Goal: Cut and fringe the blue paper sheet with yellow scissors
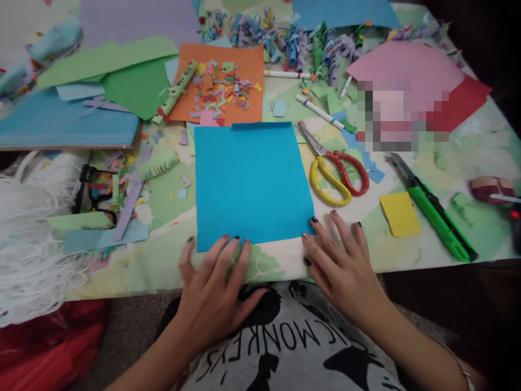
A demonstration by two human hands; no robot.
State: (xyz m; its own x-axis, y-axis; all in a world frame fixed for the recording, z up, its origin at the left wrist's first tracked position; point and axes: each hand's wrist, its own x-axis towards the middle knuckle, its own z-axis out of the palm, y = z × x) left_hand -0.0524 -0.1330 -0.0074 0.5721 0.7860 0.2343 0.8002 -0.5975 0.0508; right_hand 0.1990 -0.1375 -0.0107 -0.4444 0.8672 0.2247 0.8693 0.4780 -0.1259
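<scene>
A blue square paper sheet (252, 182) lies flat near the table's front edge. My left hand (214, 293) rests open at the sheet's lower left edge, fingertips touching the paper. My right hand (340, 260) lies open at the lower right corner, fingers spread, one fingertip on the corner. Neither hand holds anything. Scissors (336, 171) with one yellow and one red handle lie just right of the sheet.
An orange sheet (244, 81) covered in paper scraps lies behind. A green utility knife (437, 214), a yellow paper scrap (400, 213) and a tape roll (490, 189) sit to the right. Green, blue and pink sheets, white markers (319, 111), curled paper strips and white cord (32, 233) crowd the table.
</scene>
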